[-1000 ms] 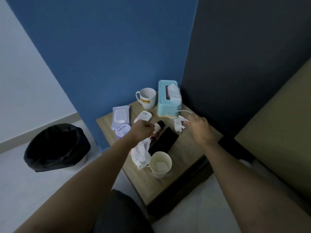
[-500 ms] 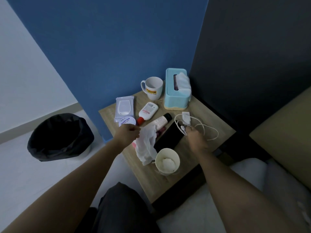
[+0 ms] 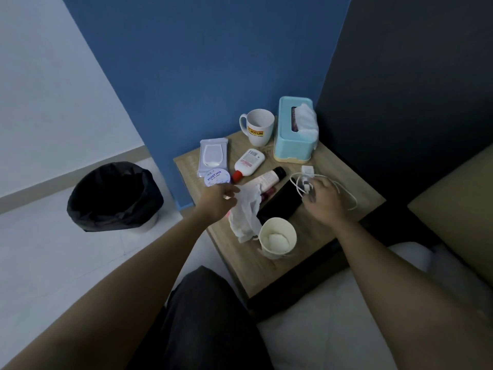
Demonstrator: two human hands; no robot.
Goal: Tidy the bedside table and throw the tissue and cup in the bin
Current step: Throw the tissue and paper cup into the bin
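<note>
A crumpled white tissue hangs from my left hand, pinched at its top just above the wooden bedside table. Right beside the tissue stands a cream paper cup with a wad of white inside. My right hand grips a white charger plug with its cable looping to the right. The black-lined bin sits on the floor to the left of the table.
On the table are a white mug, a teal tissue box, a wipes pack, a round jar, two lotion bottles and a black flat object. A bed lies at the lower right.
My left hand has lifted the tissue off the table and drawn it back slightly. My right hand has pulled the charger and cable away from the tissue box towards me.
</note>
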